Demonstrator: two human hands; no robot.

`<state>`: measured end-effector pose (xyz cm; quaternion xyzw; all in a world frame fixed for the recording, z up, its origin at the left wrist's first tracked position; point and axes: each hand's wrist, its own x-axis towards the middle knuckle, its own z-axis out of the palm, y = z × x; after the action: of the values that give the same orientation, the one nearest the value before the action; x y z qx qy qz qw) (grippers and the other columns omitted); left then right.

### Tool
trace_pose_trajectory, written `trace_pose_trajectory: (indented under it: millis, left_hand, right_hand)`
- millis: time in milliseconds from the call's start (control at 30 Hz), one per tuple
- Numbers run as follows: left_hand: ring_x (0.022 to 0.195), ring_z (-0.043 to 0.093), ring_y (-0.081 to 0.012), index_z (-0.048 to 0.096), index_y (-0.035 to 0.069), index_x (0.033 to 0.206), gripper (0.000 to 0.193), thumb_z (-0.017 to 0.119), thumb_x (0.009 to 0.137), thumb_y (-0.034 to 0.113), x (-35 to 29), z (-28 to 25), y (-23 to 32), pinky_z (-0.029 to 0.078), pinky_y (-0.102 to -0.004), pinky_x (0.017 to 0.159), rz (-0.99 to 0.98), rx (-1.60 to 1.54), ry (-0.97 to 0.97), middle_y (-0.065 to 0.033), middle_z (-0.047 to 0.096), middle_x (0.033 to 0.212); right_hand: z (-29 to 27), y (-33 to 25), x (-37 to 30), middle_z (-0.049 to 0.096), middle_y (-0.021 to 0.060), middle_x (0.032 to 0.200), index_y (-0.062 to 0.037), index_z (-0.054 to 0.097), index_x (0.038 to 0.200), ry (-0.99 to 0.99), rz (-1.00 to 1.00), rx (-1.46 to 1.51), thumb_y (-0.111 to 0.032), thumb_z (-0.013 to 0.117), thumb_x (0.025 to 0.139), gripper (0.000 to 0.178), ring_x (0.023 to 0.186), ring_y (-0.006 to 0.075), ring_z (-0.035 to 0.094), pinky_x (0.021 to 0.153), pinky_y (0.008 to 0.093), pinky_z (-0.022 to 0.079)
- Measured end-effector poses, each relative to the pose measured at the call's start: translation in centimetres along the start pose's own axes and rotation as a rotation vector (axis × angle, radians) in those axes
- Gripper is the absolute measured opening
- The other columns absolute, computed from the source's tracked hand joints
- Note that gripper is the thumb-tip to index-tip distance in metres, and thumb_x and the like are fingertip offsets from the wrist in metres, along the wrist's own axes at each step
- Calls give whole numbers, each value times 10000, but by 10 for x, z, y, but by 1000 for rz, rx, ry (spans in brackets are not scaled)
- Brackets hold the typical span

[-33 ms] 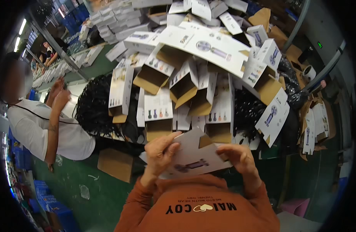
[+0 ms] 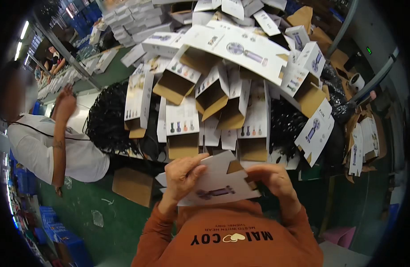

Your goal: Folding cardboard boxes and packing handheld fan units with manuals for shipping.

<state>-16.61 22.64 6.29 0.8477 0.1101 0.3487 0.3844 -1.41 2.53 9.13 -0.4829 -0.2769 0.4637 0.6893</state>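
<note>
Carton (image 2: 216, 178) sits clamped between the thumb and fingers of the left hand (image 2: 181, 178), seemingly to steady it, its far side by the right hand's (image 2: 276, 181) bent fingers, whose grip I can't tell.

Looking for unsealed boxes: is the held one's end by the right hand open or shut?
The held box is open there: brown inside shows at its notched edge, by the right hand.

Factory packing area, printed handheld-fan cartons (image 2: 247, 52) heaped high, stacked white boxes (image 2: 136, 20) behind, blue plastic crates (image 2: 58, 236), green floor (image 2: 125, 227), strip lights (image 2: 24, 30), co-worker (image 2: 33, 144) alongside
</note>
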Motion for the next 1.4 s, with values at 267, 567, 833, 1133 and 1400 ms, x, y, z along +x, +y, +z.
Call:
trace_pose_trajectory:
  millis: [267, 567, 833, 1133, 1400]
  left_hand:
    - [665, 647, -260, 665, 26, 970, 283, 672, 776, 232, -61, -1, -20, 497, -290, 587, -369, -124, -432, -136, 675, 855]
    - [813, 633, -313, 541, 38, 1151, 711, 762, 613, 448, -53, -3, -16, 493, -357, 698, -206, 74, -680, -160, 644, 939]
    - [876, 636, -207, 566, 41, 1096, 595, 810, 600, 259, -59, -30, -18, 482, -299, 759, -457, -137, -774, -97, 631, 979]
    - [922, 575, -155, 465, 34, 1190, 622, 781, 660, 106, -59, 35, 2, 475, -288, 814, -646, -512, -107, -84, 609, 986]
    - [951, 493, -148, 465, -7, 1129, 363, 510, 776, 65, -50, 44, 3, 411, -279, 834, -794, -667, 78, -114, 525, 1056]
  right_hand:
    - [-10, 50, 19, 635, 20, 780, 27, 661, 933, -347, 554, -166, -180, 592, 861, 230, 678, 63, 565, 598, 215, 483]
    - [2, 70, 17, 649, 150, 713, 46, 651, 866, -320, 352, -674, -209, 689, 736, 288, 655, 217, 642, 591, 331, 497]
    - [7, 83, -1, 648, 66, 743, 1, 648, 883, 59, 368, -402, -284, 660, 779, 304, 683, 198, 625, 629, 345, 489]
    - [35, 74, 24, 518, 92, 1111, -7, 399, 1251, 249, 7, -30, -264, 585, 860, 504, 1023, 149, 487, 919, 289, 379]
    - [38, 78, 24, 527, 76, 1019, 3, 459, 1152, 327, 193, 78, -23, 461, 782, 371, 919, 118, 485, 812, 233, 392]
